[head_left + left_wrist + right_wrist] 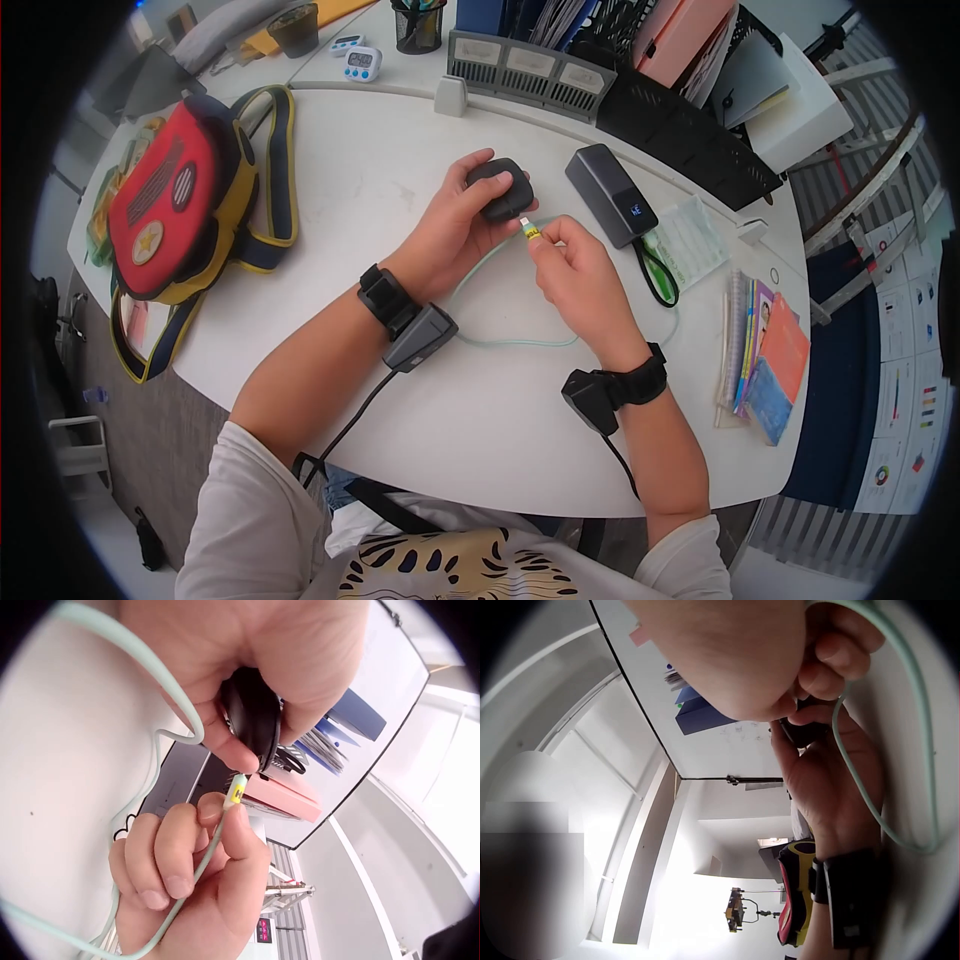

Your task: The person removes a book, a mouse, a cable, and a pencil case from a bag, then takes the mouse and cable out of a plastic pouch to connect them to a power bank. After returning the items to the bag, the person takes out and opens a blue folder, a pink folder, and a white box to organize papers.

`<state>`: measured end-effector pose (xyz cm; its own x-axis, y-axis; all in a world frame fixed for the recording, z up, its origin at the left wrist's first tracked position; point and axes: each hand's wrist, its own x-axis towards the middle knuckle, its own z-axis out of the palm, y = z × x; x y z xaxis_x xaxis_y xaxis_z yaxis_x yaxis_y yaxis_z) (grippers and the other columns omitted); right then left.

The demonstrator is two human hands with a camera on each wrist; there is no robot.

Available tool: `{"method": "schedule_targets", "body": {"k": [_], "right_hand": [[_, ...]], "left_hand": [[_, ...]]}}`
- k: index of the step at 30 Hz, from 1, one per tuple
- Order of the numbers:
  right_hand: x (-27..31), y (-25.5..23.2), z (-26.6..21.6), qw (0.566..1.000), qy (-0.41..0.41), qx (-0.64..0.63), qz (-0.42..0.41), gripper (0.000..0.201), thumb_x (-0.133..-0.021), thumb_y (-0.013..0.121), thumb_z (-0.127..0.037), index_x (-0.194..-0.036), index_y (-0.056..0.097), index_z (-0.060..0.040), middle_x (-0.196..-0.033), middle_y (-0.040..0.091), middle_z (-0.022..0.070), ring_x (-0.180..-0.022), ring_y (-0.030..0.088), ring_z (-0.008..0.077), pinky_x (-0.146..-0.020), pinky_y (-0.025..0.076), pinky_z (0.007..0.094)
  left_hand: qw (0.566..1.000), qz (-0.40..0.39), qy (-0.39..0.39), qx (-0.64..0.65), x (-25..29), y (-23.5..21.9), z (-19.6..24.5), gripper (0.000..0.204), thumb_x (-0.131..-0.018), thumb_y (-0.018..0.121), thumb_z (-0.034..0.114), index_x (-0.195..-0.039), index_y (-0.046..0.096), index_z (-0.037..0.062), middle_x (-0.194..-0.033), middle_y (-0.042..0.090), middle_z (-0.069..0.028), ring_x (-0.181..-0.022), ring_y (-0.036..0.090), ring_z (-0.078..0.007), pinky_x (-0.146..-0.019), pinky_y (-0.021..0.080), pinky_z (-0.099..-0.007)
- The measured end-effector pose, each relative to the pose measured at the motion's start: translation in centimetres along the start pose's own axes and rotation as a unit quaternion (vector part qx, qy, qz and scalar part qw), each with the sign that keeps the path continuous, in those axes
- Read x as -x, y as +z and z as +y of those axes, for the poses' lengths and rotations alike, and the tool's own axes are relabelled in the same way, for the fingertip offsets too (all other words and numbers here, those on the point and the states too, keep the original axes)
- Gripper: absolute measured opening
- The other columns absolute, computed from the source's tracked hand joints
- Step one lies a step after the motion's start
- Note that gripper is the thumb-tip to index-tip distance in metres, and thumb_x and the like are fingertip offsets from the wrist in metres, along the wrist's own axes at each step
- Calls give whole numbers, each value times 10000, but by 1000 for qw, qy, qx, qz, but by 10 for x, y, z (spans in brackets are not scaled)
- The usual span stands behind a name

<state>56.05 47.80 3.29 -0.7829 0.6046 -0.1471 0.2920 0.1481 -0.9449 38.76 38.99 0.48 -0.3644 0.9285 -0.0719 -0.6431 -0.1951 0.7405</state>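
Note:
A small rounded black device [500,190] is gripped by the left hand [455,215], its thumb lying across the top. Between thumb and index finger the right hand [585,285] pinches a cable plug [531,230] with a yellow label and a pale tip. In the left wrist view the plug [236,792] points at the lower end of the black device [253,720], very near it; whether they touch, I cannot tell. The pale green cable [520,344] loops over the table below both hands. In the right wrist view the right hand [727,660] hides the plug.
A dark power bank [611,195] with a black strap lies right of the hands, beside a green-white packet [690,245]. Notebooks [770,360] lie at the right edge, a red and yellow bag [180,205] at the left. File holders [690,130] and two small timers [363,65] stand behind.

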Motion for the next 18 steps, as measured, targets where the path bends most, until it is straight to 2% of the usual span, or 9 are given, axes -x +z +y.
{"method": "schedule_targets", "body": {"k": [1,3,6,15,18], "right_hand": [[-1,1,3,1000,-2,-14,4,198,-1077,595,-192,-975,535,-33,-648,548,-6,-570,429,59,-517,335,306],[-1,3,6,999,-14,-33,-6,198,-1078,595,-188,-965,534,-37,-656,541,-14,-575,425,53,-518,333,296],[-2,6,8,998,-30,-60,-19,200,-1080,594,-182,-950,533,-43,-670,528,-27,-582,418,42,-521,330,281],[-4,7,14,997,-41,-68,0,205,-1071,598,-171,-928,531,-39,-662,520,-28,-582,420,43,-528,339,282],[-4,6,15,997,-42,-61,7,208,-1067,598,-169,-921,531,-36,-654,521,-21,-581,426,48,-531,344,286]], "left_hand": [[1000,0,-1,0,0,-1,0,677,-1081,622,235,-1615,236,78,-1486,548,-182,-1229,652,-260,-931,586,-333],[1000,8,-1,-26,0,-1,0,713,-1074,639,242,-1620,218,59,-1491,541,-191,-1252,642,-271,-1028,568,-379],[999,14,6,-32,0,2,-1,765,-1064,661,249,-1632,192,44,-1494,533,-208,-1277,633,-284,-1093,541,-413],[998,14,14,-64,-1,1,-2,900,-1037,703,242,-1658,92,21,-1493,527,-230,-1301,623,-302,-1129,519,-440],[997,22,16,-66,-1,4,-2,922,-1027,713,221,-1662,69,42,-1498,522,-232,-1303,621,-304,-1130,517,-454]]}}
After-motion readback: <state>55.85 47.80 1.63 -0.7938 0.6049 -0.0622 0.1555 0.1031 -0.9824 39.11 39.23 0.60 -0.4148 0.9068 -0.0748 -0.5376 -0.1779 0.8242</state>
